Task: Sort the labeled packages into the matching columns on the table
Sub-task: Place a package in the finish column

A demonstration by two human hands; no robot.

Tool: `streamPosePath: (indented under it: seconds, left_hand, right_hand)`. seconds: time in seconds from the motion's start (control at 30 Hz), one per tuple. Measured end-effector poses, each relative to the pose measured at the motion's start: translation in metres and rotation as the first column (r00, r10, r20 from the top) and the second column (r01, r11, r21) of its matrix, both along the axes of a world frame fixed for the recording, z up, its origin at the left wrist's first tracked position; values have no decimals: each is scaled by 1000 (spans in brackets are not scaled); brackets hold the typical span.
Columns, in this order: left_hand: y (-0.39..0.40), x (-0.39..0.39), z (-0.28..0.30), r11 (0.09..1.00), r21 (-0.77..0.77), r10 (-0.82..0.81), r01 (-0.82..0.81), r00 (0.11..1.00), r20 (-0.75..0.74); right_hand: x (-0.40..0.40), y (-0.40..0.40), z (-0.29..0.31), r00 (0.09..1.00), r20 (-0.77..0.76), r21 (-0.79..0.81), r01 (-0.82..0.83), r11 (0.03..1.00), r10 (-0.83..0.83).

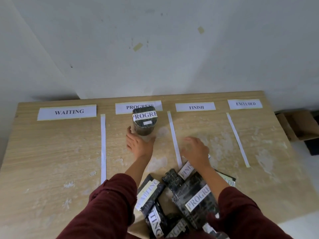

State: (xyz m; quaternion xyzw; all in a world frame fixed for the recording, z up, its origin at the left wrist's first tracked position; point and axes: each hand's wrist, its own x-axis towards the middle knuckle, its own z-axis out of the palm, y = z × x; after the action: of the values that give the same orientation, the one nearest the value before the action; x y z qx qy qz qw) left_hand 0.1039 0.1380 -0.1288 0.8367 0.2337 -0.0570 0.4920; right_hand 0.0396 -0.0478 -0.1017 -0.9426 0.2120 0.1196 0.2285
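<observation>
Your PROGRESS package [144, 120] stands upright, long axis vertical, just below the PROGRESS header [139, 107], label facing you. Your left hand [138, 144], fingers spread open, touches its base. Your right hand [196, 150] hovers open right of it.

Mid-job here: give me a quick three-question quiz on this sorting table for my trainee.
1. True or false: the upright package stands in the FINISH column.
2. The left hand is: A) touching the upright package's base, B) resting in the WAITING column, C) out of view.
3. Fill in: the column sign farthest right reads ____.

Key: 1 false, it stands under the PROGRESS sign. 2 A. 3 EXCLUDED.
</observation>
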Motion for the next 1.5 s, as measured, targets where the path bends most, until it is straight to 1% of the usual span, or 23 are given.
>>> streamPosePath:
  seconds: [0.07,0.13,0.2,0.27,0.33,0.47,0.53,0.57,0.6,0.67,0.73,0.83,0.9,1.0,1.1,1.13,1.17,1.23,1.27,1.3,1.37,1.4,1.5]
  left_hand:
    - [0,-17,2,998,55,16,-17,1000,23]
    - [1,-34,5,995,90,29,-32,999,33]
    - [0,-48,10,995,90,33,-37,999,38]
    - [-2,-60,15,995,92,41,-45,998,40]
    - [-5,-71,19,993,110,39,-43,999,36]
    - [-11,-85,25,990,136,44,-50,998,43]
    - [-15,-89,29,989,143,36,-46,997,69]
    - [-17,-90,31,989,144,25,-37,996,89]
    - [-20,-90,33,989,142,10,-27,993,114]
    - [-27,-91,38,992,128,-39,16,984,174]
    - [-37,-91,44,992,88,-104,86,971,217]
    - [-58,-88,50,977,27,-213,212,955,206]
    - [-72,-83,48,950,69,-312,305,937,155]
    - [-87,-77,43,885,161,-443,437,897,-4]
    - [-98,-68,39,836,194,-493,514,857,-148]
    - [-101,-64,38,819,199,-508,539,841,-187]
    - [-103,-60,35,797,204,-527,568,820,-224]
    - [-107,-51,30,746,220,-565,629,772,-291]
    - [-108,-47,28,720,229,-579,655,750,-320]
    - [-110,-43,25,695,237,-591,679,727,-348]
    - [-111,-37,20,654,253,-604,713,693,-392]
    - [-111,-35,17,638,261,-607,724,682,-409]
    - [-107,-30,5,611,275,-612,743,663,-431]
  right_hand:
    - [-8,-26,7,994,11,2,105,995,-105]
    - [-20,-53,6,987,-23,1,159,987,-159]
    - [-31,-73,2,984,-81,-18,158,987,-159]
    - [-40,-83,-5,984,-143,-12,107,994,-108]
    - [-45,-86,-12,984,-165,6,64,998,-62]
    - [-49,-85,-10,996,-69,-3,57,998,-57]
    - [-47,-88,-4,996,-30,82,85,993,-83]
    - [-46,-90,-1,993,-12,162,114,980,-113]
    - [-44,-92,3,986,10,262,159,952,-168]
    - [-40,-100,9,942,50,463,272,844,-331]
    - [-37,-107,16,887,34,633,338,697,-461]
    - [-32,-117,27,834,-42,813,348,466,-550]
    - [-29,-120,35,821,-65,872,323,367,-568]
    - [-25,-124,36,819,-83,904,302,303,-568]
    - [-19,-131,33,825,-141,932,296,207,-547]
    - [-15,-133,31,824,-155,932,305,197,-545]
    - [-10,-135,29,823,-157,927,314,207,-546]
    - [1,-138,20,826,-130,902,329,281,-549]
    - [8,-140,15,834,-107,880,333,339,-541]
    - [15,-141,9,849,-77,841,337,424,-522]
    - [29,-143,2,900,-24,708,323,628,-436]
    - [37,-143,0,916,-8,656,307,690,-400]
    - [62,-145,-12,948,67,553,224,803,-310]
